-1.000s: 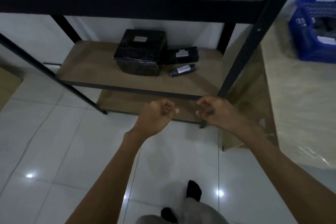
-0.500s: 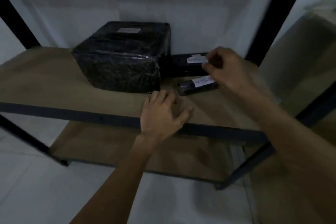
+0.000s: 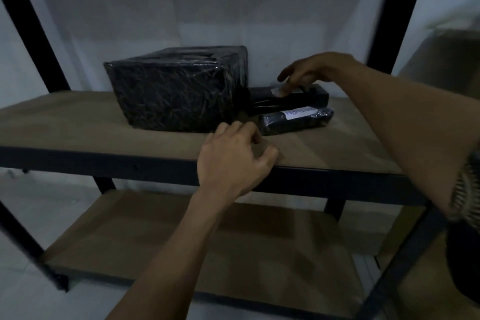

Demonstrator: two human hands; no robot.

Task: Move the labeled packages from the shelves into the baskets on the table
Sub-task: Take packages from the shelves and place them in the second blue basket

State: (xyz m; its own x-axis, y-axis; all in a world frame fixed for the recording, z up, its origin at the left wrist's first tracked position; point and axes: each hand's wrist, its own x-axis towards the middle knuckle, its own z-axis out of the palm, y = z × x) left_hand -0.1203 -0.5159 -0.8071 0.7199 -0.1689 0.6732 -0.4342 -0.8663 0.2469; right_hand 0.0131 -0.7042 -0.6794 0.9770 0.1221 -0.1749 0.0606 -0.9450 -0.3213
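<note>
From the head camera, a brown board shelf [image 3: 78, 122] sits in a black metal frame [image 3: 26, 21] against a white wall [image 3: 181, 8]. A second board, the lower shelf [image 3: 130, 228], lies beneath it, and pale floor [image 3: 26, 293] shows at the bottom left. The light is dim.

Three black-wrapped packages lie on the upper shelf, close together right of centre. The big box [image 3: 176, 93] stands to the left. The flat box [image 3: 306, 100] lies just beside it at the back, and the small roll [image 3: 293, 122] with a white label [image 3: 300, 113] lies in front of the flat box.

There are two hands. The left hand [image 3: 233, 161] rests on the shelf's front edge near the big box's corner, fingers loosely bent, holding nothing. The right hand [image 3: 311, 73] reaches over the flat box, fingers spread, and one fingertip touches its top by a pale label. It grips nothing.
</note>
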